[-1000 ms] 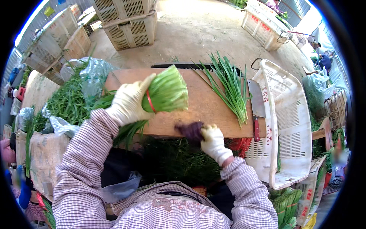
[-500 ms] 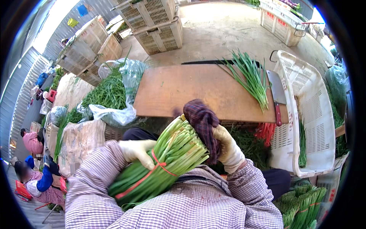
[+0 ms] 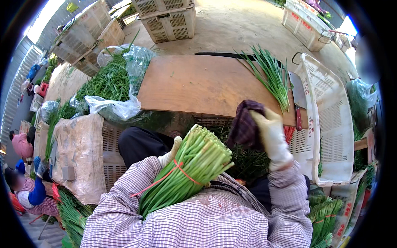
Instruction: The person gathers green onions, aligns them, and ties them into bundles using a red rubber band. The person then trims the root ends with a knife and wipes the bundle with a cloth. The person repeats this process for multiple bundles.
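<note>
Long axis of green stalk bundle (image 3: 188,165) ran diagonally, pale cut ends forward-right, left hand (image 3: 170,153) clasping it, right hand (image 3: 272,131) pinching crumpled checked cloth (image 3: 245,127).

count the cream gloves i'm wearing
2: one on the left hand, partly hidden behind the red-banded chive bundle; one on the right hand, gripping the dark checked cloth.
</note>
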### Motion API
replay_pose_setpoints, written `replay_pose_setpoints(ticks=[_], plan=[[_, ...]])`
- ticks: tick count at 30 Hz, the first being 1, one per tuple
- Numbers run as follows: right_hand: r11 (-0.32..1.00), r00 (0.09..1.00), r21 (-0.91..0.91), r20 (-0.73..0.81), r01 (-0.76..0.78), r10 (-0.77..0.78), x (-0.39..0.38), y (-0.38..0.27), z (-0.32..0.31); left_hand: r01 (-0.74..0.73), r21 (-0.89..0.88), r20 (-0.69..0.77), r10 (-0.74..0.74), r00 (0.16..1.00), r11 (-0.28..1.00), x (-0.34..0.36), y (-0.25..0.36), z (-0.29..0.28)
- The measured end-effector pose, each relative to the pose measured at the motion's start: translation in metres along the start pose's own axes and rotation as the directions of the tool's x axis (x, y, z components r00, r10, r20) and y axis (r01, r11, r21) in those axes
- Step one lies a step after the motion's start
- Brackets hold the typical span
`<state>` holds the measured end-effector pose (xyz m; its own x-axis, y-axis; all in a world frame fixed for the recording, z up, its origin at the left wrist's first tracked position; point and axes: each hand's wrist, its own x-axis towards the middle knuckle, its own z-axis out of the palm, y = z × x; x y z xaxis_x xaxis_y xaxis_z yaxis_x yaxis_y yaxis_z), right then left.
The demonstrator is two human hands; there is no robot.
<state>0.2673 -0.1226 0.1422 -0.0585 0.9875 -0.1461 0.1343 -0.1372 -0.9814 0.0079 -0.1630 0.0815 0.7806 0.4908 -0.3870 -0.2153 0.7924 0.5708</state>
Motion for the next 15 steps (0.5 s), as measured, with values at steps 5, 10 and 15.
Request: replay_pose_setpoints(ticks=[5, 10, 15], plan=[[0.609, 0.818, -0.569, 0.23, 0.552, -0.527, -0.042, -0.027, 0.052, -0.013, -0.01, 0.037, 0.013, 0.999, 1.0, -0.001, 0.001, 0.0], [0.722, 0.977, -0.687, 0.083, -0.087, 0.196, -0.012, 0.007, 0.042, -0.032, -0.029, 0.049, 0.033, 0.998, 0.999, -0.009, -0.004, 0.0], [0.958, 0.971, -0.287, 0.228, 0.0, 0.068, -0.033, -0.017, 0.004, -0.039, -0.046, 0.067, 0.042, 0.997, 0.998, -0.012, -0.007, 0.003]])
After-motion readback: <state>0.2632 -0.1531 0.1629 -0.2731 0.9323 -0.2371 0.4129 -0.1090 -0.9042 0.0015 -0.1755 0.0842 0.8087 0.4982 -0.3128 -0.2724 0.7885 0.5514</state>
